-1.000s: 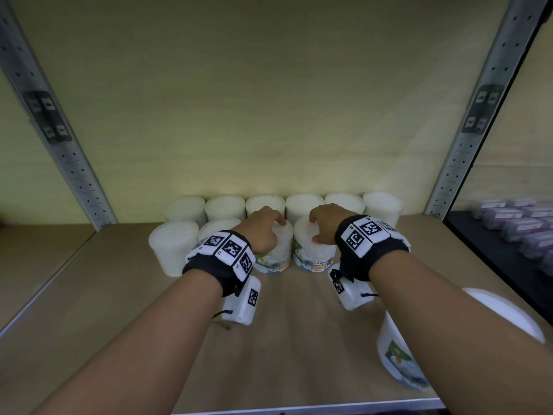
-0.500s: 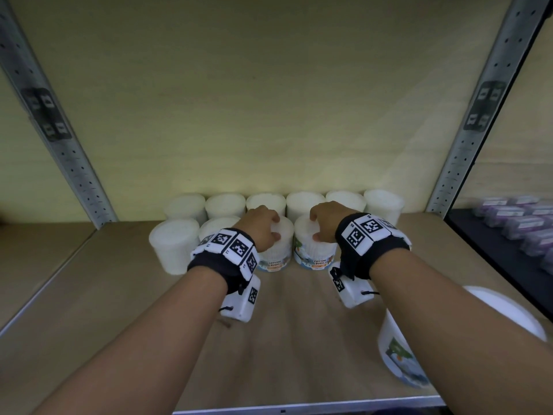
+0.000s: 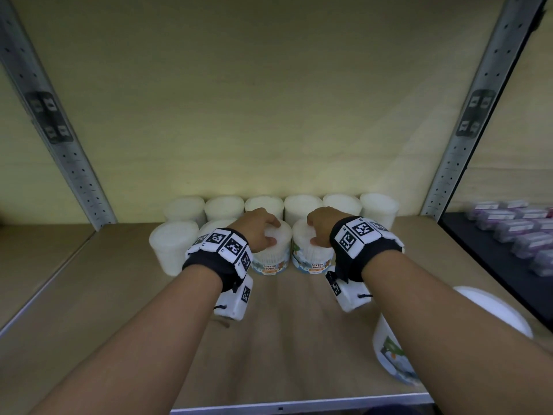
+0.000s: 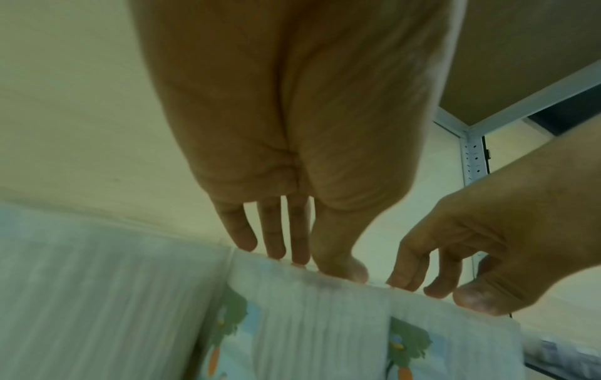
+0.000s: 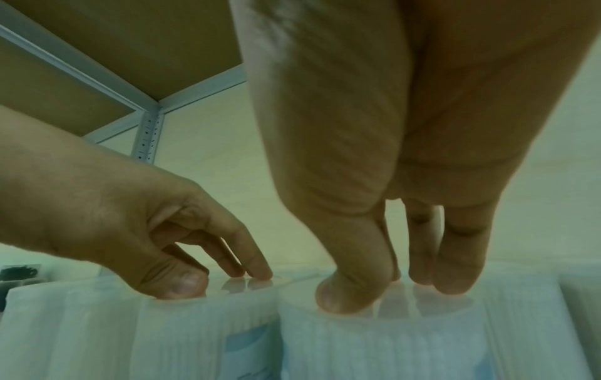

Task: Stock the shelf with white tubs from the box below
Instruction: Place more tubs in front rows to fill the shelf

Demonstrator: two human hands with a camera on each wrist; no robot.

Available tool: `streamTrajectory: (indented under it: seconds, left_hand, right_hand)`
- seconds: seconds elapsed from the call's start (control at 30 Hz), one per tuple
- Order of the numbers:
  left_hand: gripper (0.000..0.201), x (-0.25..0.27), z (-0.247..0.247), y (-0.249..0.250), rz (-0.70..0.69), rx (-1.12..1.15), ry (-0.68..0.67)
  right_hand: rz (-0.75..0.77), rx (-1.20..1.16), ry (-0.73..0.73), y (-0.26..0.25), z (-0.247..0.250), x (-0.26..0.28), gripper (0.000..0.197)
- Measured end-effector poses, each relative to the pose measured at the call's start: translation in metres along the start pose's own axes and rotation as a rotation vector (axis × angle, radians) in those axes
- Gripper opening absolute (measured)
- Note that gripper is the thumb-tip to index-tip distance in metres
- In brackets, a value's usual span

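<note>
Reaching into the shelf (image 3: pixel 89 295), both hands rest on the lids of two tubs in the second row. Left hand (image 3: pixel 257 232) sits on the left tub (image 3: pixel 272 253), fingers bent down onto the lid, thumb at the near rim. Right hand (image 3: pixel 321 226) is on the right tub (image 3: pixel 311 254) in the same way. The two tubs stand upright, just beside each other, their "COTTON BUDS" labels facing the camera.

Left wrist view: fingertips (image 4: pixel 276 253) and thumb touch the lid's top edge — no finger wraps down the tub's side. Right wrist view: thumb and fingertips (image 5: pixel 455 285) press on the clear lid, reflections showing under them. Neither hand is closed around its tub; each is curved, tips down, pressing from above.

Back row (image 3: pixel 302 205): six white tubs in a line against the rear panel (image 3: pixel 269 115). The second row holds two more plain-looking tubs (image 3: pixel 172 247) to the left of the held pair, the nearer one partly hidden by the left wristband (image 3: pixel 221 250).

One more tub (image 3: pixel 392 354) stands near the front edge of the shelf at right, mostly hidden under the right forearm — its label and a white lid show. Whether it touches the arm cannot be told.

Grey perforated uprights (image 3: pixel 71 163) frame the bay. On the neighbouring dark shelf at far right lie rows of purple packs (image 3: pixel 514 229).
</note>
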State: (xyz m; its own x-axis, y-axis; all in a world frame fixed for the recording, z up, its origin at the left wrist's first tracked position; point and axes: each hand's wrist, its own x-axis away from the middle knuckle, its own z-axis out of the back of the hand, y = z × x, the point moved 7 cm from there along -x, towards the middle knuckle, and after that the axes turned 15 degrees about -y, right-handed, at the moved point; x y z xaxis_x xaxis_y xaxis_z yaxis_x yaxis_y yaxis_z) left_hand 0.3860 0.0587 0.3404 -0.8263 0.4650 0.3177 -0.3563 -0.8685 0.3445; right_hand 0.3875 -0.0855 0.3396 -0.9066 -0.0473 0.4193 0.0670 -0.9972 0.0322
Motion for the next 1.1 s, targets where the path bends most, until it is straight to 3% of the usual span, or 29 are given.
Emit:
streamTrajectory:
  seconds: [0.23, 0.33, 0.4, 0.53, 1.1]
  left_hand:
    - [0.048, 0.028, -0.010, 0.010, -0.010, -0.034, -0.022]
    - [0.049, 0.045, -0.016, 0.016, -0.013, -0.059, -0.046]
    - [0.049, 0.058, -0.020, 0.021, -0.019, -0.081, -0.057]
    - [0.049, 0.084, -0.030, 0.029, -0.037, -0.096, -0.058]
    - [0.046, 0.153, -0.070, 0.056, -0.091, -0.079, -0.044]
  right_hand:
    - [-0.012, 0.122, -0.024, -0.012, -0.011, 0.025, 0.035]
    - [-0.027, 0.132, -0.070, -0.008, -0.027, 0.015, 0.053]
    - [-0.030, 0.086, -0.126, -0.017, -0.028, 0.041, 0.061]
    - [0.016, 0.087, -0.161, -0.028, -0.027, 0.092, 0.055]
    - [0.115, 0.121, -0.162, -0.025, -0.063, 0.172, 0.052]
